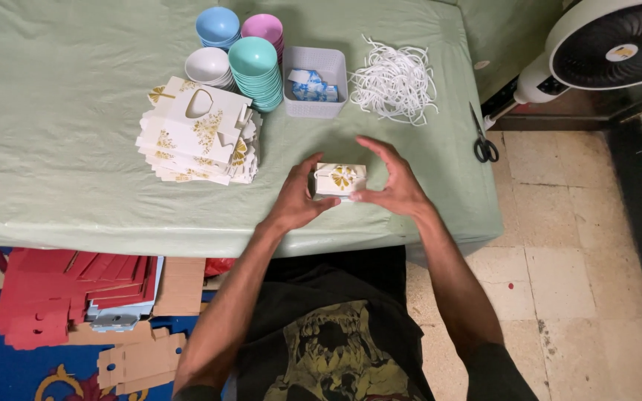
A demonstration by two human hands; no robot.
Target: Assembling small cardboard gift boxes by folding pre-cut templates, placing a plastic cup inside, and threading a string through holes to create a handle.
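Left hand (296,199) and right hand (393,182) pinch a small white folded gift box with gold print (339,180) from both sides, fingers curled at its ends, steadying it low over the green-covered surface (61,111) near its front edge. A stack of flat unfolded boxes (198,134) lies within reach to the left. Behind sit stacked coloured bowls (239,52), a white basket of packets (313,82), white ribbon strips (394,80) and scissors (484,141).

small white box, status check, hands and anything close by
Left hand and right hand both grip small white box, on green tablecloth. Flat box stack to its left, apart. Nothing in the way.
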